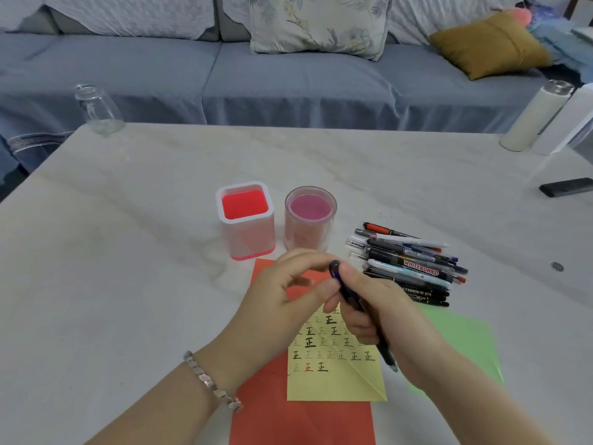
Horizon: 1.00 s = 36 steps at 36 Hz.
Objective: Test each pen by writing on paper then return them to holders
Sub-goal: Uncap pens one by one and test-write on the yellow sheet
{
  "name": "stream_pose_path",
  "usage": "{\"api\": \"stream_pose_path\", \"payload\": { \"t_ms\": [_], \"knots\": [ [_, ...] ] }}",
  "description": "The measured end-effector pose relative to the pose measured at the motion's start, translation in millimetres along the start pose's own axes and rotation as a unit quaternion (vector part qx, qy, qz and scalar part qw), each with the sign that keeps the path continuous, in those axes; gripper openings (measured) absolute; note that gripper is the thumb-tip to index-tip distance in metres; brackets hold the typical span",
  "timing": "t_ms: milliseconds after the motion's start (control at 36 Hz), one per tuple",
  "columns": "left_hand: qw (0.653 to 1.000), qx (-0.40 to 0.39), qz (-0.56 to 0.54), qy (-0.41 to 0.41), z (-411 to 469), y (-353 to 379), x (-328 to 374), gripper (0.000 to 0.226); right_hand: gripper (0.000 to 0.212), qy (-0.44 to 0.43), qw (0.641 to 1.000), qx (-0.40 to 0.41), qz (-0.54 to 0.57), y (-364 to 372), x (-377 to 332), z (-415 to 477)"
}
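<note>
Fingers of the right hand (pixel 391 303) were curled round the barrel of a dark pen (pixel 348 293), which slanted from its upper end down to a tip above the right edge of the yellow paper (pixel 337 380); whether the tip touched the sheet could not be told. The left hand (pixel 276 303) reached in from the left, forefinger and thumb pinching the pen's upper end, with a metal bracelet (pixel 211 383) round its wrist.

The yellow paper bore rows of one repeated written character, mostly black and grey, one red. It lay on a red paper (pixel 301 425). A green paper (pixel 462 335) lay to the right, partly under the right forearm.

Behind the hands two holders stood side by side, close but apart: a square holder (pixel 250 236) with a white rim and red inside, and a pinkish round holder (pixel 305 236). Just right of the round one, a pile of pens (pixel 407 264) lay on the pale worktop (pixel 128 252), one marked WHITEBOARD.

Farther off on the worktop stood a glass jar (pixel 98 109) at the far left and a white bottle (pixel 536 117) at the far right, with a dark remote (pixel 566 187) near the right edge. A blue-covered sofa (pixel 288 78) ran behind.
</note>
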<state>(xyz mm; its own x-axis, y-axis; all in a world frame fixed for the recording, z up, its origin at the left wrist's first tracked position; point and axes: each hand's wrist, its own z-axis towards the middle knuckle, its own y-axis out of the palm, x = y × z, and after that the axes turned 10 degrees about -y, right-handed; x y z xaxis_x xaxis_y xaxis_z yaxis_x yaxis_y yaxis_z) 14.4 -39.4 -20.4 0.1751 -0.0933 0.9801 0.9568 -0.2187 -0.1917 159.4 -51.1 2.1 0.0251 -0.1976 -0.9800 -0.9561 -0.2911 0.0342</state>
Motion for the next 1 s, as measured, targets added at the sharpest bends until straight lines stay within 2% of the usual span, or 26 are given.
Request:
{"api": "stream_pose_path", "payload": {
  "t_ms": [83, 139, 222, 278, 389, 472, 528, 611, 722, 806, 917, 1000],
  "knots": [
    [0.999, -0.006, 0.044, -0.027, -4, -4, -14, 0.025, 0.032, 0.022, 0.999, 0.003, 0.029, -3, 9, 2],
    [0.993, -0.011, 0.105, -0.050, -9, -8, -27, 0.024, 0.034, 0.029, 0.998, 0.023, 0.055, -7, 14, 3],
    [0.968, -0.027, 0.238, -0.080, -21, -11, -47, 0.034, 0.036, 0.020, 0.995, 0.063, 0.080, -17, 18, 5],
    [0.948, -0.043, 0.303, -0.089, -31, -8, -62, 0.041, 0.030, 0.009, 0.992, 0.090, 0.082, -24, 20, 6],
    [0.921, -0.053, 0.387, -0.009, -44, 9, -86, 0.052, 0.031, -0.027, 0.984, 0.152, 0.091, -34, 23, 6],
    [0.888, -0.047, 0.458, -0.015, -48, 20, -95, 0.060, 0.030, -0.080, 0.965, 0.226, 0.107, -38, 26, 1],
    [0.876, -0.045, 0.480, -0.021, -50, 24, -100, 0.061, 0.037, -0.125, 0.948, 0.278, 0.095, -41, 30, -3],
    [0.863, -0.045, 0.503, -0.025, -53, 24, -108, 0.060, 0.062, -0.146, 0.926, 0.333, 0.101, -45, 38, -6],
    [0.861, -0.035, 0.507, -0.028, -56, 25, -113, 0.061, 0.073, -0.114, 0.937, 0.330, -0.002, -46, 48, -11],
    [0.867, -0.013, 0.498, -0.033, -56, 24, -114, 0.062, 0.062, -0.108, 0.945, 0.307, -0.021, -33, 53, -13],
    [0.863, -0.007, 0.503, -0.038, -53, 21, -116, 0.063, 0.015, -0.122, 0.955, 0.262, -0.070, -13, 66, -7],
    [0.865, -0.002, 0.500, -0.043, -52, 20, -118, 0.062, 0.022, -0.125, 0.949, 0.278, -0.079, -2, 83, 3]
  ]
}}
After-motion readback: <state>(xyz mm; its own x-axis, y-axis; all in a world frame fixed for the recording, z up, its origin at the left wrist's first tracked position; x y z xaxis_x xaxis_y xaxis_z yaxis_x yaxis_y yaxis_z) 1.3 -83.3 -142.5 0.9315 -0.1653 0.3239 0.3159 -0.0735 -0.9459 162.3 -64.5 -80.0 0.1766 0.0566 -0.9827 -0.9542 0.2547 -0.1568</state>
